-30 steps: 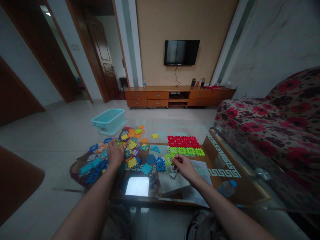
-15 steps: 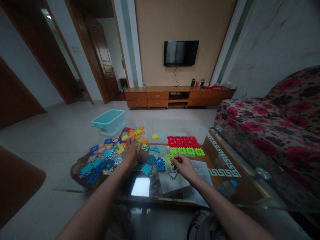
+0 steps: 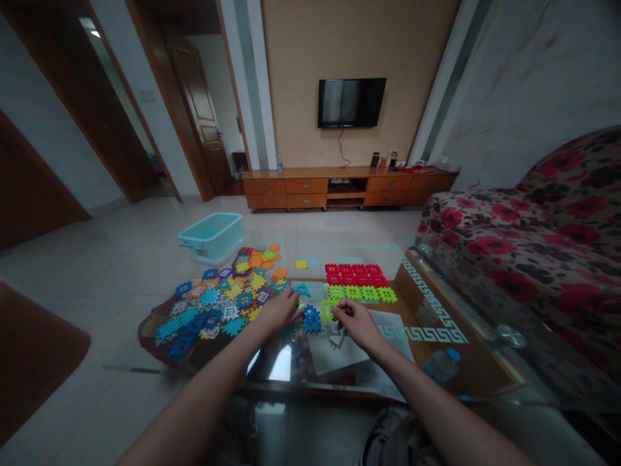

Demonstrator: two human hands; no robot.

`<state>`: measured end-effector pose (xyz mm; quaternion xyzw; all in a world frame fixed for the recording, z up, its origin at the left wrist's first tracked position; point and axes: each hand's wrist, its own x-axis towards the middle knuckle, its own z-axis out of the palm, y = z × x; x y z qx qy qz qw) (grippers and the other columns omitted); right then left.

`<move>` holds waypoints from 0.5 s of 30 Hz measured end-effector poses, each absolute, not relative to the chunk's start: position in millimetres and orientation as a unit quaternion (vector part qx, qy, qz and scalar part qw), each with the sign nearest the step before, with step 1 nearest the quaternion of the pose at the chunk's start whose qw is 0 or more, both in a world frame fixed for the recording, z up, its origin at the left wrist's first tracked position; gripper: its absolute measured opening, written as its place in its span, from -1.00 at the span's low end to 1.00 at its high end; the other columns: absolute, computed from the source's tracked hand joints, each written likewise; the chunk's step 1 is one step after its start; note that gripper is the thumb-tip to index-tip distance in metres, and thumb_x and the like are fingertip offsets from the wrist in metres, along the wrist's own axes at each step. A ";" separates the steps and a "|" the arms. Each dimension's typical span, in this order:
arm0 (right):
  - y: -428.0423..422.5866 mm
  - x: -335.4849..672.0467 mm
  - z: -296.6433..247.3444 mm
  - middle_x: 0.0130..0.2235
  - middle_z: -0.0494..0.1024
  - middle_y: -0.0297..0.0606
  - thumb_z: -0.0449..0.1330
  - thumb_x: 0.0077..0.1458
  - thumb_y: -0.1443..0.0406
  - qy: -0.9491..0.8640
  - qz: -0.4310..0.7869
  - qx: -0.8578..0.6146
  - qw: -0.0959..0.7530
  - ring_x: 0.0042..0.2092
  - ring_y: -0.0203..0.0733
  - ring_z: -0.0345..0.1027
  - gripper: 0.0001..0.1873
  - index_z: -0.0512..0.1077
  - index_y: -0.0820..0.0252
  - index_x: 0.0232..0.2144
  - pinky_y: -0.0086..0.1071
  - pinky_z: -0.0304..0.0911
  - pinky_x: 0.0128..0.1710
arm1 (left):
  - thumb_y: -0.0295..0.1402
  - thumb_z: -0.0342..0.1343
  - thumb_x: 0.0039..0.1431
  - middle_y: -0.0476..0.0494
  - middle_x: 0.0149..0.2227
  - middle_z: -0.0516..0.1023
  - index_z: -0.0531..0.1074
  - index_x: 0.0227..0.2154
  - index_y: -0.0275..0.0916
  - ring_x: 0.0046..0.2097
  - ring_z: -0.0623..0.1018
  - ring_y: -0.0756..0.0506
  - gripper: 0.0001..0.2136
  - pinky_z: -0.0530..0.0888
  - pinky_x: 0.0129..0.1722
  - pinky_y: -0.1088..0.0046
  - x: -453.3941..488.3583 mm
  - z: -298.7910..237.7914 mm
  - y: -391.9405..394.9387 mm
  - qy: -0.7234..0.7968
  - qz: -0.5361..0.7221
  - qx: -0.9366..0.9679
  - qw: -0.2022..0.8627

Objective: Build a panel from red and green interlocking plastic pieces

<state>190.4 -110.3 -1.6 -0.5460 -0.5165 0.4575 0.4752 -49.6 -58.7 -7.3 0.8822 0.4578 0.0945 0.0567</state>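
Observation:
My right hand (image 3: 358, 321) pinches the edge of a lime green interlocking tile (image 3: 326, 310) with a square frame shape. My left hand (image 3: 280, 310) is closed, with a bit of another lime green tile (image 3: 301, 303) showing at its fingertips. Dark blue tiles (image 3: 311, 320) lie between the hands. Beyond my right hand, red tiles (image 3: 356, 274) are joined in a block, and a row of lime green tiles (image 3: 369, 294) runs along its near side. Under my right hand is a small grey-white piece (image 3: 336, 339).
A heap of mixed tiles (image 3: 208, 299) covers the left of the glass table (image 3: 436, 382). A yellow tile (image 3: 301, 265) lies apart near the back. A bottle with a blue cap (image 3: 442, 366) shows at right. On the floor stands a turquoise bin (image 3: 213, 236).
My left hand has come from the heap toward the right and nearer to me, now with a green tile at its fingertips. My right hand stays in place with its tile.

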 end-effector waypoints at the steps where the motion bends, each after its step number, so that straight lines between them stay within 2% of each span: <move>1: -110.3 190.3 -1.6 -0.57 0.38 -0.44 0.26 -0.14 0.05 -0.516 0.457 -0.546 0.476 -0.57 -0.29 0.30 -0.69 0.33 0.14 -0.50 -0.41 0.18 -0.57 | -0.07 -0.09 0.33 -0.28 0.07 0.36 0.25 0.13 -0.15 -0.04 0.51 -0.21 -0.59 0.42 -0.05 0.26 -49.2 -8.1 -59.0 0.453 0.095 0.884 0.055; 5: -110.5 191.4 -2.2 -0.56 0.38 -0.43 0.25 -0.12 0.06 -0.522 0.453 -0.544 0.476 -0.57 -0.29 0.30 -0.70 0.34 0.15 -0.50 -0.41 0.20 -0.56 | -0.11 -0.01 0.30 -0.28 0.01 0.41 0.31 0.10 -0.19 0.08 0.41 -0.30 -0.60 0.34 0.07 0.09 -48.4 -10.9 -56.3 0.449 0.129 0.884 0.028; 7: -110.6 192.2 -2.2 -0.56 0.38 -0.42 0.24 -0.10 0.06 -0.528 0.448 -0.543 0.475 -0.55 -0.29 0.30 -0.70 0.34 0.15 -0.51 -0.41 0.24 -0.53 | -0.17 0.04 0.27 -0.28 0.01 0.40 0.30 0.11 -0.20 0.06 0.42 -0.27 -0.60 0.35 0.07 0.12 -47.9 -11.4 -53.9 0.447 0.170 0.876 0.061; 12: -111.0 191.8 -1.3 -0.49 0.36 -0.40 0.25 -0.11 0.03 -0.485 0.473 -0.554 0.484 -0.46 -0.24 0.31 -0.67 0.39 0.15 -0.45 -0.38 0.34 -0.53 | -0.35 0.18 0.10 -0.19 -0.07 0.46 0.35 0.04 -0.19 -0.03 0.49 -0.18 -0.59 0.42 0.01 0.23 -38.0 -11.6 -54.9 0.448 0.314 0.804 0.231; 15: -111.6 191.3 -0.3 -0.37 0.39 -0.34 0.29 -0.15 0.05 -0.440 0.503 -0.541 0.510 -0.37 -0.21 0.35 -0.65 0.42 0.16 -0.38 -0.32 0.43 -0.48 | -0.32 0.19 0.09 -0.07 -0.30 0.51 0.28 0.09 -0.17 -0.31 0.54 -0.10 -0.53 0.49 -0.27 0.33 -24.6 -13.4 -63.3 0.476 0.344 0.704 0.399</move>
